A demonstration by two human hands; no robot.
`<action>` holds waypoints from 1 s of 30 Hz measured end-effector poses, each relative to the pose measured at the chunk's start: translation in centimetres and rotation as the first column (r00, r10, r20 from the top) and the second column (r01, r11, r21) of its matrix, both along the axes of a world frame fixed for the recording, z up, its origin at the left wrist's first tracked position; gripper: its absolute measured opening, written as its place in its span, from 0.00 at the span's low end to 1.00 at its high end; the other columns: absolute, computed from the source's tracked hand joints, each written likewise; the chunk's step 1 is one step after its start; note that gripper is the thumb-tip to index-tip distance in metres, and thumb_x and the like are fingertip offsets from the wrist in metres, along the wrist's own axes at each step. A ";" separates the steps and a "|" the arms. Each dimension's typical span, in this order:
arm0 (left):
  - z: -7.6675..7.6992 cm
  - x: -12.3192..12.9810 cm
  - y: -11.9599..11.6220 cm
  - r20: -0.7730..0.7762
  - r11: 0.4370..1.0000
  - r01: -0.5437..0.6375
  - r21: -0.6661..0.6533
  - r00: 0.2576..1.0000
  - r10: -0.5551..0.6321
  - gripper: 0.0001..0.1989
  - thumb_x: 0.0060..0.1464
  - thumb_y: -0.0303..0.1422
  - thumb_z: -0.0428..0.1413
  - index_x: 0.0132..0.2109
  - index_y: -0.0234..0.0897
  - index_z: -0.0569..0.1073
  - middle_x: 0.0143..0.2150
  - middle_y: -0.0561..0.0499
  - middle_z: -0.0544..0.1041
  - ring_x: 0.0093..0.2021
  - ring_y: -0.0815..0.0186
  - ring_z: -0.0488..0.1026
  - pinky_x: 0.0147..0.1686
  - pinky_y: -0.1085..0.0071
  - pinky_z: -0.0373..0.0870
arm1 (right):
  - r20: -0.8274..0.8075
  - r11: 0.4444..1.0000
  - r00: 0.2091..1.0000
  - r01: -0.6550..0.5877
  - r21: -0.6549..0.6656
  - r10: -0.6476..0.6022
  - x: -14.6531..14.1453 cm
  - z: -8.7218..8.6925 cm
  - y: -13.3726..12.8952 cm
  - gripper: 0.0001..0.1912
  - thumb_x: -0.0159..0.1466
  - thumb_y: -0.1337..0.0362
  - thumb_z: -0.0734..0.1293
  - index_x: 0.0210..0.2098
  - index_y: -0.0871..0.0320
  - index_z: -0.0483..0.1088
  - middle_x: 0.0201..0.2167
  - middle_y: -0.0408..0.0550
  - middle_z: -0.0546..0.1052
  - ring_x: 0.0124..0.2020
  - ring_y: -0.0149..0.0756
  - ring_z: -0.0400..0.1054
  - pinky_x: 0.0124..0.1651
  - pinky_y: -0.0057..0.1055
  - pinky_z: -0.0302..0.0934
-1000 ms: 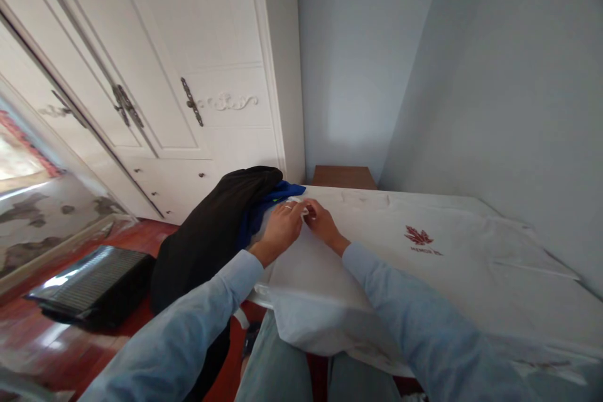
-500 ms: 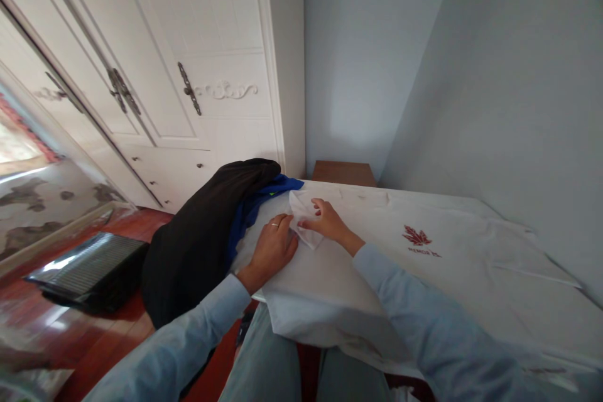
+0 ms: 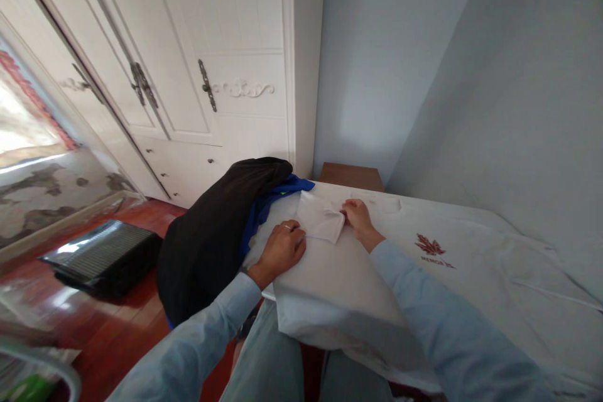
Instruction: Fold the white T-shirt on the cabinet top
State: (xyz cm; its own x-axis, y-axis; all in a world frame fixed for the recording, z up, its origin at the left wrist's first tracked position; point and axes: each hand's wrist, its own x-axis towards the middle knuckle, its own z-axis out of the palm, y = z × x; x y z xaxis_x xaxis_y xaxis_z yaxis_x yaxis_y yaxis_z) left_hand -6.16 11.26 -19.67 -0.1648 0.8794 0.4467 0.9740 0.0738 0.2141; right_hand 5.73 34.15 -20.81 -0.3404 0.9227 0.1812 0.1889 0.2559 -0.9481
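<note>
A small white cloth piece (image 3: 321,218) lies flat between my hands, on top of a white garment (image 3: 377,264). My right hand (image 3: 358,220) pinches its right edge between thumb and fingers. At its lower left corner is my left hand (image 3: 282,246), fingers curled and closed on the cloth edge. Whether the piece is separate or part of the garment, I cannot tell. Farther right, the garment bears a red maple leaf print (image 3: 429,244) with lettering under it, and its near edge hangs over my lap.
A black garment (image 3: 207,232) and a blue one (image 3: 257,207) are heaped left of my hands. A shiny black package (image 3: 103,257) rests on the red wooden floor. Behind stand a white wardrobe (image 3: 254,19) and a brown wooden box or stool (image 3: 353,176).
The cloth piece, crumpled before, now lies spread flatter. My right hand has moved apart from my left, drawing its edge to the right. The view has turned slightly left.
</note>
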 end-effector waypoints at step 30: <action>-0.2 0.7 0.3 0.091 0.999 0.026 -0.020 0.996 -0.024 0.09 0.57 0.25 0.55 0.42 0.37 0.78 0.50 0.42 0.82 0.52 0.55 0.79 0.58 0.59 0.73 | 0.724 0.627 0.641 -0.680 0.380 0.255 -7.5 0.5 0.1 0.23 0.73 0.57 0.57 0.62 0.58 0.69 0.68 0.57 0.67 0.70 0.46 0.57 0.72 0.46 0.47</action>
